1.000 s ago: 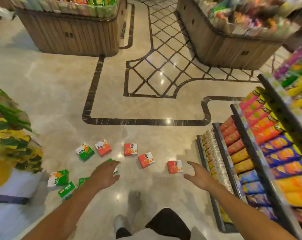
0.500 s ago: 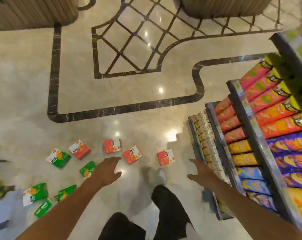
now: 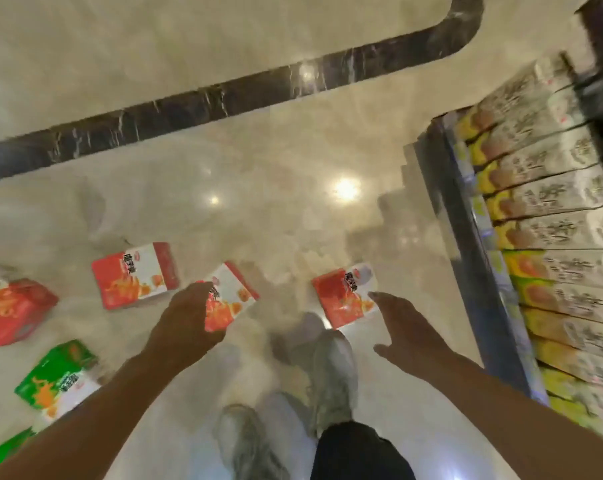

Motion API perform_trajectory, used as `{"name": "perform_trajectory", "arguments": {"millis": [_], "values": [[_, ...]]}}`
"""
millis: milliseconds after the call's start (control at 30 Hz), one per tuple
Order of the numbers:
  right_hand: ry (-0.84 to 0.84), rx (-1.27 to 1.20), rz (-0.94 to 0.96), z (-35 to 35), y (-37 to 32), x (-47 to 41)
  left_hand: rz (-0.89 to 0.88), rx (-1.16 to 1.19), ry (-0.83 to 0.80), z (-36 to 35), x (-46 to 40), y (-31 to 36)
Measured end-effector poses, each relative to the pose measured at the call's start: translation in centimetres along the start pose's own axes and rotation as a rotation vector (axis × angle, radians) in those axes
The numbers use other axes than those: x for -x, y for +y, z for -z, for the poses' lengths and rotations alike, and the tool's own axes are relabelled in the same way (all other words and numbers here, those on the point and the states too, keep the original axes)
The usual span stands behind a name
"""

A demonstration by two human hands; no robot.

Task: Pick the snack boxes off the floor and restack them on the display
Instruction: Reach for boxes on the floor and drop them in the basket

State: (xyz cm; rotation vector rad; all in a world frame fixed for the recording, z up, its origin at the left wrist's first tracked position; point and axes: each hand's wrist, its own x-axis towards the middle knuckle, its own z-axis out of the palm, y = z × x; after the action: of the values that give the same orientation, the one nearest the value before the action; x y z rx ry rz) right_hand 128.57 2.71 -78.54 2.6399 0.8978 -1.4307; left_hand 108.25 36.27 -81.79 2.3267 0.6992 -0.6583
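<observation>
Several snack boxes lie scattered on the marble floor. A red box [image 3: 341, 296] lies just left of my right hand [image 3: 402, 327], whose spread fingers reach toward it without touching. My left hand [image 3: 185, 320] hovers over the near corner of another red box [image 3: 234, 292], fingers relaxed and holding nothing. Further left lie a third red box [image 3: 133, 275] and a red box [image 3: 12, 310] at the frame edge. A green box [image 3: 59, 379] sits beside my left forearm, with another green one [image 3: 5, 448] at the bottom left.
The display shelf [image 3: 466, 220] runs down the right side, its bottom row filled with pale long boxes [image 3: 549, 195]. My two grey shoes [image 3: 331, 375] stand between the arms. A dark marble inlay band [image 3: 223, 95] crosses the floor farther away.
The view has dropped much closer to the floor. Both hands have moved down toward the red boxes, the left over the middle one, the right beside the rightmost one.
</observation>
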Motion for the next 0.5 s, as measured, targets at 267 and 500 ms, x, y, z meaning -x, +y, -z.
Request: {"name": "perform_trajectory", "arguments": {"millis": [267, 500], "values": [[0.131, 0.396, 0.185, -8.2, 5.3, -15.3, 0.217, -0.045, 0.085, -10.2, -8.6, -6.7], [0.153, 0.582, 0.247, -8.1, 6.0, -15.8, 0.168, -0.128, 0.143, -11.0, -9.6, -7.3]]}}
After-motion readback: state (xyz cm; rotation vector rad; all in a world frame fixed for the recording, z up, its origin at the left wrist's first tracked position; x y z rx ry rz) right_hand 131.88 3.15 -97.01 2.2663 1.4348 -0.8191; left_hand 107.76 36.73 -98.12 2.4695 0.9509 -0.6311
